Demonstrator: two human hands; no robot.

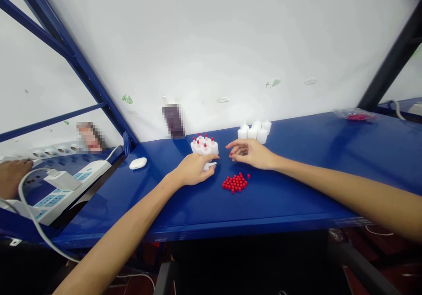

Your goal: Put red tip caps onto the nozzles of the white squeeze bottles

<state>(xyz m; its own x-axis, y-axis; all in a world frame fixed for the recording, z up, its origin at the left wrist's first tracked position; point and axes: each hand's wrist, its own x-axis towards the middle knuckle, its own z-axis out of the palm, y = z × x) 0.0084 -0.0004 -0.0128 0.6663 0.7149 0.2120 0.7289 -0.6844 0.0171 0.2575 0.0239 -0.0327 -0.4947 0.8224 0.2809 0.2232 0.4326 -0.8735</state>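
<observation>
My left hand (pixel 195 168) is closed around a white bottle, mostly hidden by the fingers, whose pointed nozzle (pixel 211 165) sticks out to the right. Between the thumb and fingers of my right hand (pixel 249 153) is a small red cap (pixel 231 154), a short way right of that nozzle. Just beyond my left hand, several white bottles with red tips (pixel 205 147) stand in a group. Behind my right hand is another group of white bottles (pixel 253 132), with no red tips showing. Loose red caps (pixel 234 183) lie in a cluster nearer the front edge.
On the blue table (pixel 184 207) an oval white case (pixel 138 163) lies at left, and a clear bag with red pieces (pixel 359 115) at far right. A power strip (pixel 62 194) with a plugged-in cable runs along the left. Another person's hand (pixel 15 176) shows beyond it.
</observation>
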